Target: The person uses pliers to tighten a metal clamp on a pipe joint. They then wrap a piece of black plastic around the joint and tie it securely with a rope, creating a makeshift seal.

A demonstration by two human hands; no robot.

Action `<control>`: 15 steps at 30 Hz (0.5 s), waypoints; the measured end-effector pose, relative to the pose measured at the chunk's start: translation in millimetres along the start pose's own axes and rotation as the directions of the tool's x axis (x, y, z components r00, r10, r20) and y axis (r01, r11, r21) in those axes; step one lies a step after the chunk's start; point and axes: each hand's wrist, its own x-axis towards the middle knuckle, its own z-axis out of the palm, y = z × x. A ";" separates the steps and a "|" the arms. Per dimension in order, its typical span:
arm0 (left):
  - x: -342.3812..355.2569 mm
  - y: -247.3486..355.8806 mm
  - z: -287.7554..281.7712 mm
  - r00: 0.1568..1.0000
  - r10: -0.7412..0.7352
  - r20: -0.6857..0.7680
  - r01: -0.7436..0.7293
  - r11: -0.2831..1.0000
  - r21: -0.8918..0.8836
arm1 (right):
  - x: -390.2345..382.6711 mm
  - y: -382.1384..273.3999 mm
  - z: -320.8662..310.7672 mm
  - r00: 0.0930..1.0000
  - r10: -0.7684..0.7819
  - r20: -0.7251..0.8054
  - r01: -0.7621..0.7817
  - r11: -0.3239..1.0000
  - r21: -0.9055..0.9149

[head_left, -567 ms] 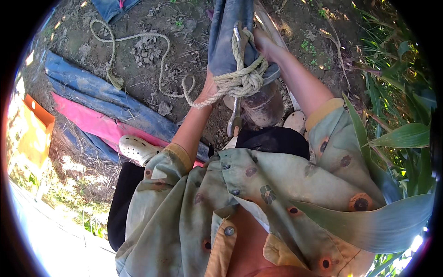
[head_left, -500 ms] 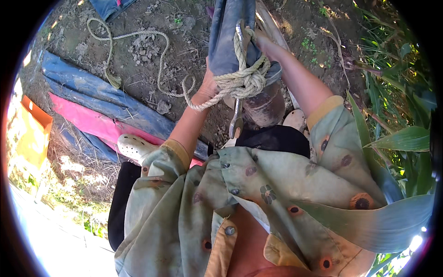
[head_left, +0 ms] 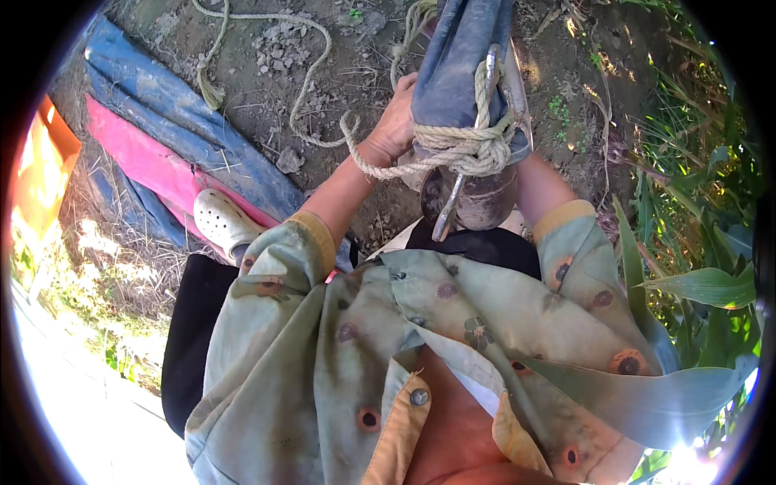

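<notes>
A blue flat hose is bunched over the end of a muddy brown pipe before me. Beige rope winds round the joint and ends in a thick knot at its right. A metal rod passes through the lashing, tilted, with its lower end toward me. My left hand grips the hose's left side, its fingers partly hidden. My right hand is out of sight behind the hose and pipe; only the right forearm shows.
Loose rope snakes over the soil to the left. Beyond it lie a blue sheet, a pink strip and an orange sheet. A beige clog is at lower left. Green leaves crowd the right side.
The rod's lower end has swung left, so it leans more. My right hand has slipped from view behind the hose. The hose and pipe sit further right in view.
</notes>
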 end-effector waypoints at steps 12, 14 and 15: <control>-30.8 42.8 -43.4 0.983 0.082 0.163 -0.170 0.734 0.657 | -34.1 22.0 -14.0 0.793 -0.518 -0.320 0.382 0.832 -0.401; -34.4 35.3 -43.2 0.987 0.063 0.146 -0.144 0.743 0.653 | -47.9 25.0 -14.2 0.734 -0.584 -0.346 0.418 0.790 -0.448; -35.2 35.0 -42.1 0.991 0.023 0.133 -0.106 0.744 0.659 | -61.0 22.1 -12.8 0.727 -0.585 -0.358 0.412 0.790 -0.455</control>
